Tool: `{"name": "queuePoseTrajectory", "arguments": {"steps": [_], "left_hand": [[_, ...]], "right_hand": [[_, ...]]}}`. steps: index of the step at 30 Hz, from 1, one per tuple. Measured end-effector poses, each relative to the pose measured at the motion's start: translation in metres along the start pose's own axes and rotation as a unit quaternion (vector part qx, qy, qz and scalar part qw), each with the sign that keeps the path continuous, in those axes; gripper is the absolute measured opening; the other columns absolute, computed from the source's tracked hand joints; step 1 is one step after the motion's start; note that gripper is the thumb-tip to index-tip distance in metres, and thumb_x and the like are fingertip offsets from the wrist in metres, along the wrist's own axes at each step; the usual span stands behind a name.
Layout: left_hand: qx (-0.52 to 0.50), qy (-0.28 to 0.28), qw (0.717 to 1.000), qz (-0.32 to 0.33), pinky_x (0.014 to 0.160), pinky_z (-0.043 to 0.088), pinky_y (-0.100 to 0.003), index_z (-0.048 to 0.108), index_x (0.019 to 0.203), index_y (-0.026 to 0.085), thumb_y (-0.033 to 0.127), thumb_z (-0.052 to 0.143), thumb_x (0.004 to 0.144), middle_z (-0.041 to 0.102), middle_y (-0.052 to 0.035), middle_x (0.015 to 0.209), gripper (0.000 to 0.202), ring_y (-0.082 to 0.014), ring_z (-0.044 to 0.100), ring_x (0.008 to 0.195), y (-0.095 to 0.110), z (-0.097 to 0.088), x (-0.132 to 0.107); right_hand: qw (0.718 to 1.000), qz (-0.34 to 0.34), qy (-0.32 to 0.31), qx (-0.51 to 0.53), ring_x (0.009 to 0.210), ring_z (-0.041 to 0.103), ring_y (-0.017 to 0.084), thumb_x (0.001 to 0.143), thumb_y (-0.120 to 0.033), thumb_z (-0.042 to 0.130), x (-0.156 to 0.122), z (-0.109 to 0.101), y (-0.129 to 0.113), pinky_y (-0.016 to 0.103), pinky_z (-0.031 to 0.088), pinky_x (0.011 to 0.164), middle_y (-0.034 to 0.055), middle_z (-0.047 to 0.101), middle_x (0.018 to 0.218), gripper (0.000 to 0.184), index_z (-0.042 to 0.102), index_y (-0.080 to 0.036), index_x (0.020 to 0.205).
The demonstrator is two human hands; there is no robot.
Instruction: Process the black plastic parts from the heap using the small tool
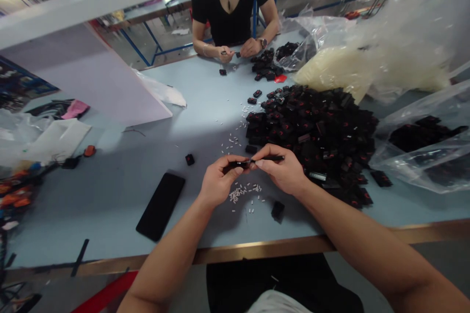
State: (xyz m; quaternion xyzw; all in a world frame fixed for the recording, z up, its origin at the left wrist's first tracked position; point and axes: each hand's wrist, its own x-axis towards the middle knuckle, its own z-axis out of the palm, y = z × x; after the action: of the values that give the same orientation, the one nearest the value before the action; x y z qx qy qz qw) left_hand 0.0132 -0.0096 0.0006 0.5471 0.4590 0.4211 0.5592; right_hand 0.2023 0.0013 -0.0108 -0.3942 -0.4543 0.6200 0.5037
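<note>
Just above the table (121,195), my left hand (219,179) is closed on a small black plastic part (238,164), mostly hidden by the fingers. My right hand (282,170) pinches a thin black pen-like tool (275,158), its tip against that part. Small white pegs (238,193) lie scattered under and beyond my hands. A loose black part (278,210) sits near my right wrist, and another black part (190,159) is to the left. Right of my hands spreads a big heap of black parts (312,117) with red marks.
A black phone (160,206) lies left of my forearm. Across the table a person's hands (249,47) handle a small black part. Clear plastic bags (422,146) stand at the right, one bag (334,68) with pale contents. A white panel (110,73) rises at the left.
</note>
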Motion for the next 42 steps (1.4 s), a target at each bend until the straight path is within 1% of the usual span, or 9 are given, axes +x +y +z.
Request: {"name": "queuePoseTrajectory", "arguments": {"steps": [10,18,23,27,29,33,36,40,42], "left_hand": [[0.017,0.011,1.0,-0.006,0.087,0.059,-0.04,0.07,0.102,0.017,0.028,0.069,0.083,0.078,-0.0076,0.095,0.022,-0.0212,0.075,0.087,-0.001,0.0,0.001],[0.048,0.011,0.999,0.0,0.088,0.058,-0.04,0.069,0.104,0.018,0.031,0.068,0.083,0.078,-0.007,0.096,0.024,-0.0217,0.074,0.088,-0.001,0.0,0.0],[0.06,0.008,0.998,0.003,0.089,0.058,-0.041,0.069,0.104,0.018,0.032,0.067,0.084,0.077,-0.0072,0.098,0.025,-0.0216,0.074,0.088,-0.002,-0.001,0.001],[0.089,0.018,0.996,0.007,0.088,0.058,-0.039,0.07,0.104,0.018,0.029,0.066,0.084,0.077,-0.0068,0.098,0.023,-0.021,0.074,0.088,-0.003,0.0,0.002],[0.082,0.019,0.996,0.003,0.087,0.058,-0.039,0.07,0.103,0.018,0.028,0.067,0.083,0.077,-0.0064,0.097,0.023,-0.0209,0.074,0.087,-0.003,0.001,0.002],[0.05,0.014,0.999,-0.01,0.086,0.058,-0.039,0.07,0.101,0.017,0.028,0.067,0.081,0.078,-0.0063,0.094,0.022,-0.021,0.074,0.085,-0.001,0.003,0.002],[0.041,0.017,0.999,-0.013,0.085,0.058,-0.04,0.071,0.098,0.017,0.027,0.068,0.081,0.078,-0.0068,0.091,0.021,-0.0214,0.074,0.085,0.0,0.003,0.002],[0.011,0.018,1.0,-0.018,0.086,0.058,-0.041,0.071,0.1,0.017,0.03,0.069,0.08,0.078,-0.008,0.092,0.024,-0.0224,0.074,0.086,0.001,0.002,0.002],[0.013,0.022,0.999,-0.023,0.086,0.058,-0.04,0.071,0.1,0.017,0.032,0.07,0.08,0.078,-0.0079,0.092,0.026,-0.0225,0.074,0.085,0.0,0.002,0.002]], "right_hand": [[0.997,-0.016,0.002,-0.076,0.069,0.065,0.016,0.069,-0.024,0.071,0.0,0.001,-0.01,0.032,0.05,0.069,0.0007,0.071,0.073,0.008,0.07,-0.021,0.077],[1.0,-0.001,0.0,-0.021,0.07,0.066,0.016,0.07,-0.025,0.073,0.001,0.0,-0.002,0.031,0.051,0.07,0.0007,0.072,0.073,0.01,0.071,-0.02,0.078],[0.999,0.001,-0.001,-0.037,0.069,0.066,0.016,0.069,-0.025,0.072,0.001,0.0,-0.006,0.032,0.051,0.07,0.0008,0.072,0.073,0.01,0.071,-0.02,0.078],[0.998,-0.008,0.005,-0.07,0.068,0.065,0.016,0.068,-0.022,0.071,0.002,0.0,-0.006,0.031,0.05,0.068,0.0001,0.071,0.071,0.008,0.072,-0.021,0.076],[0.999,-0.003,0.002,-0.053,0.068,0.066,0.016,0.069,-0.021,0.072,0.002,-0.001,-0.002,0.031,0.051,0.07,0.0,0.072,0.071,0.008,0.073,-0.021,0.076],[0.998,0.038,-0.017,0.051,0.067,0.069,0.017,0.071,-0.024,0.073,0.004,-0.001,0.007,0.033,0.054,0.074,0.0007,0.074,0.07,0.008,0.073,-0.021,0.079],[0.995,0.057,-0.023,0.076,0.068,0.07,0.018,0.07,-0.024,0.075,0.004,0.001,0.007,0.035,0.054,0.076,0.0016,0.074,0.069,0.011,0.073,-0.02,0.079],[0.994,0.043,-0.013,0.103,0.066,0.067,0.016,0.069,-0.024,0.076,0.004,0.002,0.003,0.032,0.052,0.073,0.0011,0.072,0.067,0.01,0.071,-0.019,0.076],[0.995,0.023,-0.005,0.092,0.066,0.065,0.016,0.07,-0.025,0.075,0.005,0.001,0.002,0.031,0.051,0.072,0.0006,0.071,0.067,0.011,0.07,-0.019,0.077]]}}
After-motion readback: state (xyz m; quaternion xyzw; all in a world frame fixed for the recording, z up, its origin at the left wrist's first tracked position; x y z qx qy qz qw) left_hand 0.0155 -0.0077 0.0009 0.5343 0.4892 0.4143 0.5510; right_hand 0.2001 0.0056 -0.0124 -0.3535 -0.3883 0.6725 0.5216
